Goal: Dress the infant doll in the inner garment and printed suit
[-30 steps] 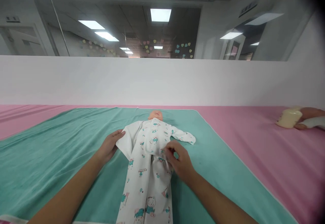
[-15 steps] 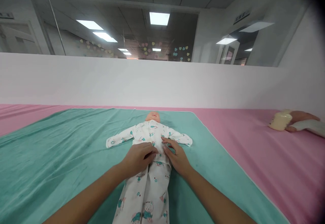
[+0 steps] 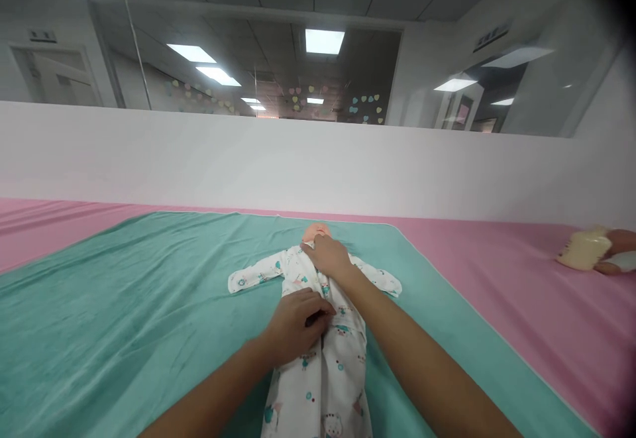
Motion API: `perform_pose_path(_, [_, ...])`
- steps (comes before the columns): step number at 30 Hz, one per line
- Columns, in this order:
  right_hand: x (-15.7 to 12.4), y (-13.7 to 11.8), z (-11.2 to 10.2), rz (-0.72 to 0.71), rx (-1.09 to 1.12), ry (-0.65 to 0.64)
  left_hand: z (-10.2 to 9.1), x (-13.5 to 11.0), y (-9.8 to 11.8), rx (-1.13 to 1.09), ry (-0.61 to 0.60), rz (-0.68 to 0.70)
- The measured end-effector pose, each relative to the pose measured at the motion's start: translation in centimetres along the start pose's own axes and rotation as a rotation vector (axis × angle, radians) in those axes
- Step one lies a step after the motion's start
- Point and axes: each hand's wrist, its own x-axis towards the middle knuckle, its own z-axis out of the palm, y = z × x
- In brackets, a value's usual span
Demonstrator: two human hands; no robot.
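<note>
My left hand [image 3: 293, 328] and right hand [image 3: 330, 257] are showing bare; my left forearm [image 3: 213, 391] and right forearm [image 3: 422, 372] are also showing uncovered along their visible length.

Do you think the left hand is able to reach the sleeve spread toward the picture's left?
Probably yes: the left hand rests on the romper, and that sleeve lies flat on the green towel just ahead, nothing between them. The right hand is up at the collar.

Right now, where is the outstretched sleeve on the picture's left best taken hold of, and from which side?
Probably at the cuff of the sleeve, pinched from above: it lies flat and free on the green blanket, apart from the left hand.
</note>
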Motion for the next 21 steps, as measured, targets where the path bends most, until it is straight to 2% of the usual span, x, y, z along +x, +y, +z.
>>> perform_pose_path(4, [2.8, -0.6, 1.4, 0.007, 0.026, -0.037, 0.1, 0.0, -0.2, 0.023, -0.012, -0.033])
perform_pose_path(8, [2.7, 0.3, 2.3, 0.002, 0.084, 0.021, -0.4, 0.2, 0.0, 0.135, -0.045, -0.022])
perform_pose_path(14, [2.3, 2.3, 2.7, 0.096, 0.229, 0.156, -1.5, 0.4, -0.2, 0.375, 0.006, -0.090])
perform_pose_path(18, [2.4, 2.8, 2.5, 0.118, 0.327, 0.187, -1.6, 0.3, -0.7, 0.458, 0.008, -0.035])
perform_pose_path(21, [2.4, 3.0, 2.5, 0.129, 0.388, 0.207, -1.8, -0.1, -0.8, 0.545, 0.149, 0.116])
